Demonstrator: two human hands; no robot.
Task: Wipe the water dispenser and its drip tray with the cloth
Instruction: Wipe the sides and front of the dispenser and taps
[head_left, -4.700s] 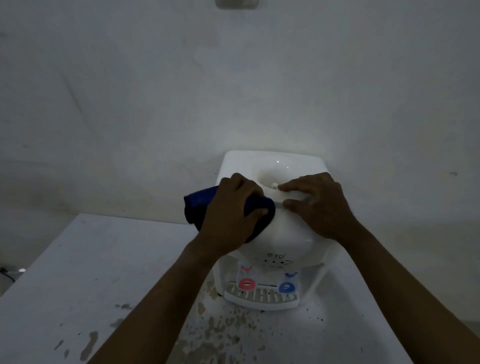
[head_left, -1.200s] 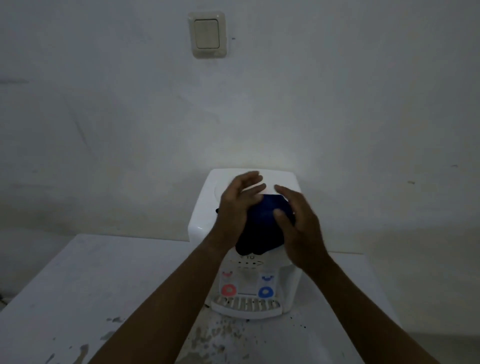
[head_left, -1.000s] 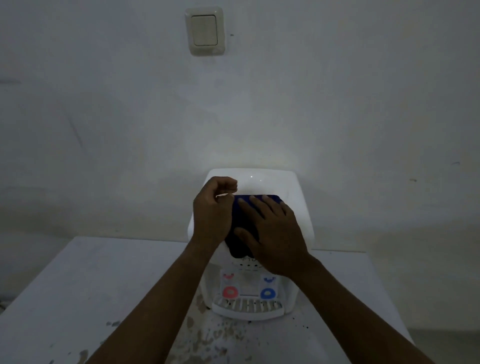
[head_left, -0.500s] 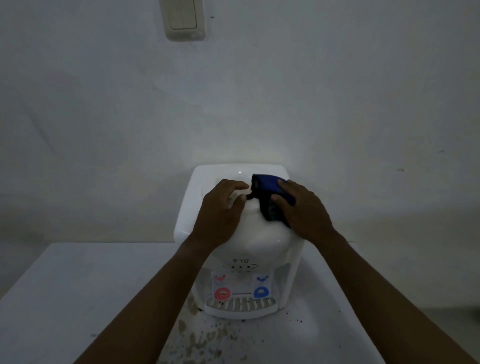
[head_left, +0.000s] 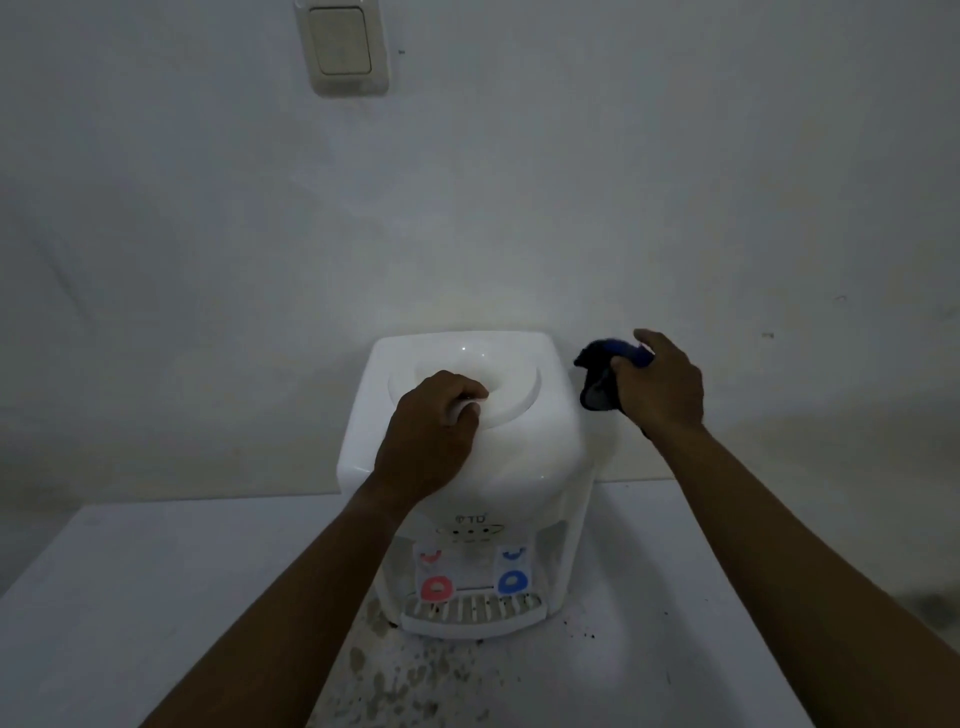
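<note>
Moved off top: dark blue cloth (head_left: 597, 382), now just beside white plastic water dispenser (head_left: 524, 447) at its 3 o'clock, bunched in curled fingers of your right hand (head_left: 660, 387). Your left hand (head_left: 431, 431) hooks top rim, fingers curled. Keep that brace, wipe side panel downward.

I count one water dispenser (head_left: 519, 457), far edge of table (head_left: 156, 597). One drip tray (head_left: 472, 610). One cloth (head_left: 597, 379). Two taps: red tap (head_left: 436, 588), blue tap (head_left: 513, 582). One wall switch (head_left: 344, 44). Two hands: left hand (head_left: 431, 431), right hand (head_left: 660, 389).
</note>
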